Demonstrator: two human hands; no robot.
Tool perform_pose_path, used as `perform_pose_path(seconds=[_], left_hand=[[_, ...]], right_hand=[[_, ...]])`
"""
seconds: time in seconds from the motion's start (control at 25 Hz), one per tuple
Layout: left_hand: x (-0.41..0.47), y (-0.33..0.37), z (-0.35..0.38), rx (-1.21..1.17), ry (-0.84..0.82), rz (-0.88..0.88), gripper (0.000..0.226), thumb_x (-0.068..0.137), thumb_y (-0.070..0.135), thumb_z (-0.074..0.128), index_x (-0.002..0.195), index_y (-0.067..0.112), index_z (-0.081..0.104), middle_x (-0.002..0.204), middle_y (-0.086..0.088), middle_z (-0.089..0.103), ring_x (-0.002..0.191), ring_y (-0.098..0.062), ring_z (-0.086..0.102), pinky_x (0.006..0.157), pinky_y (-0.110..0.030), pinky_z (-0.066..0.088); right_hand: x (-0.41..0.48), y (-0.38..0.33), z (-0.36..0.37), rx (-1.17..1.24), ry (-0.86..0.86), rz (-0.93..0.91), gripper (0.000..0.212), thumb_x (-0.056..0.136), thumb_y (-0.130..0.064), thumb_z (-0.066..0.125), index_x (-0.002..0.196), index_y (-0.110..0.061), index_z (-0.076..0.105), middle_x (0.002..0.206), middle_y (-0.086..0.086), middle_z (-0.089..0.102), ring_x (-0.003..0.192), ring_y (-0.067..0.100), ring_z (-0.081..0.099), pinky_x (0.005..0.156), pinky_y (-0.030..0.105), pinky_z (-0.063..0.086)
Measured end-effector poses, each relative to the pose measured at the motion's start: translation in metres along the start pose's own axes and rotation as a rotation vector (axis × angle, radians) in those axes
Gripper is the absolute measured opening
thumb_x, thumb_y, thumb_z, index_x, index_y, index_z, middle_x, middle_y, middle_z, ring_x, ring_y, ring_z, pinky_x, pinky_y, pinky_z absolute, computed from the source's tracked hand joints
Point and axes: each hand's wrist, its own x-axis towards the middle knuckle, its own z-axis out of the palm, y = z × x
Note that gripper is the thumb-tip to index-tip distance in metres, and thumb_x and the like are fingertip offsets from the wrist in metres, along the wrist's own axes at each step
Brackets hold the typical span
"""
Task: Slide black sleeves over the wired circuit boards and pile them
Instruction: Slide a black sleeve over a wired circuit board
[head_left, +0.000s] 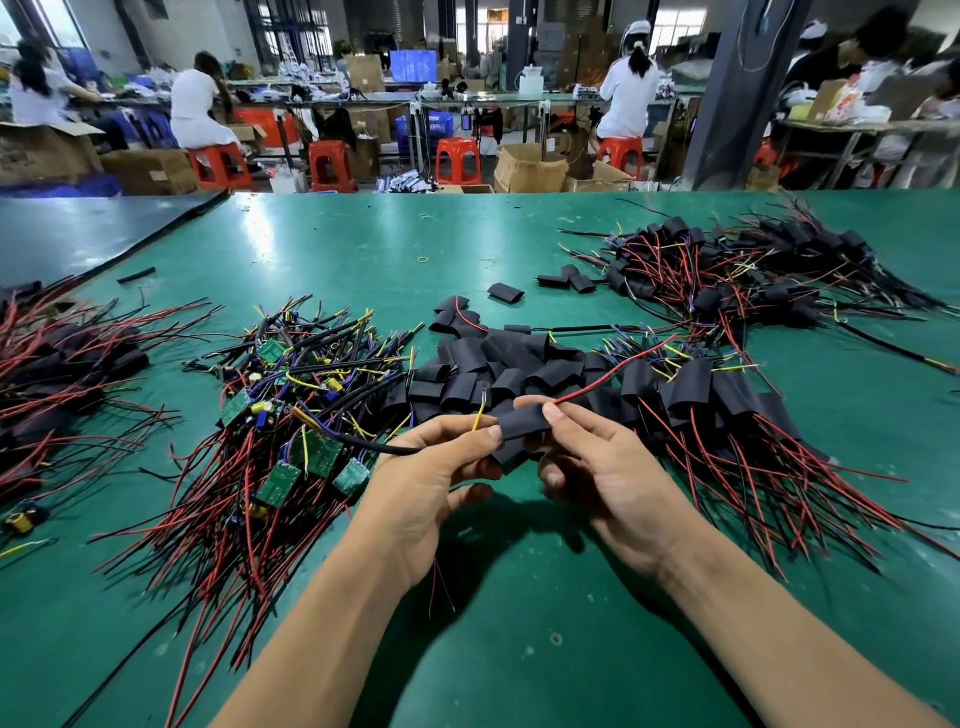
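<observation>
Both hands hold one black sleeve (522, 431) above the green table (519, 649). My left hand (431, 478) pinches its left end, where a black cable and a yellow wire stick out. My right hand (597, 467) grips its right end, from which a red wire runs up to the right. The board inside is hidden. A heap of bare green circuit boards with wires (291, 431) lies to the left. Loose empty sleeves (498, 364) lie just behind my hands. Sleeved boards are piled at the right (727, 410) and far right (753, 275).
Another pile of sleeved boards (57, 374) lies at the table's left edge. A small yellow rubber band (424, 259) rests farther back. Beyond the table people sit on red stools (457, 161) among cardboard boxes (530, 169).
</observation>
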Motion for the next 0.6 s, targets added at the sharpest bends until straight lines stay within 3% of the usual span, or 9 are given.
perform_pose_path(seconds=[0.16,0.28,0.4,0.52,0.6], left_hand=[[0.0011,0.0023,-0.0034,-0.045,-0.037,-0.067,0.018,0.064,0.015,0.076,0.081,0.019,0.075,0.083,-0.005,0.072,0.058,-0.012,0.065,0.051,-0.019,0.051],[0.0009,0.0032,-0.0050,-0.052,-0.096,-0.092,0.030,0.066,0.018,0.075,0.095,0.017,0.075,0.089,-0.008,0.073,0.061,-0.014,0.067,0.051,-0.022,0.054],[0.0005,0.0033,-0.0035,-0.014,-0.099,-0.059,0.023,0.068,0.019,0.076,0.091,0.016,0.078,0.088,-0.010,0.074,0.062,-0.014,0.067,0.054,-0.023,0.053],[0.0025,0.0002,-0.0037,0.069,-0.014,0.017,0.012,0.078,0.007,0.073,0.083,0.016,0.080,0.084,-0.012,0.074,0.067,-0.018,0.065,0.060,-0.027,0.051],[0.0022,-0.0012,-0.0033,0.112,-0.012,0.055,0.012,0.080,0.004,0.073,0.083,0.014,0.079,0.082,-0.013,0.073,0.072,-0.022,0.063,0.070,-0.033,0.050]], right_hand=[[-0.0004,0.0011,0.0013,-0.024,-0.015,0.023,0.036,0.082,-0.035,0.066,0.110,-0.016,0.076,0.096,0.008,0.067,0.054,0.010,0.044,0.052,0.017,0.035],[-0.0024,-0.0014,0.0004,-0.021,-0.017,0.030,0.035,0.083,-0.032,0.065,0.111,-0.015,0.076,0.098,0.009,0.068,0.056,0.010,0.045,0.052,0.017,0.038],[-0.0039,-0.0054,-0.0001,-0.037,-0.023,0.037,0.037,0.082,-0.039,0.065,0.109,-0.017,0.077,0.095,0.008,0.068,0.057,0.009,0.047,0.052,0.016,0.040],[-0.0064,-0.0078,0.0008,-0.106,-0.056,0.078,0.039,0.078,-0.054,0.070,0.096,-0.021,0.080,0.088,0.007,0.069,0.056,0.009,0.049,0.051,0.014,0.040],[-0.0084,-0.0075,0.0021,-0.141,-0.076,0.110,0.026,0.075,-0.047,0.077,0.085,-0.022,0.079,0.082,0.008,0.069,0.053,0.009,0.051,0.050,0.015,0.041]])
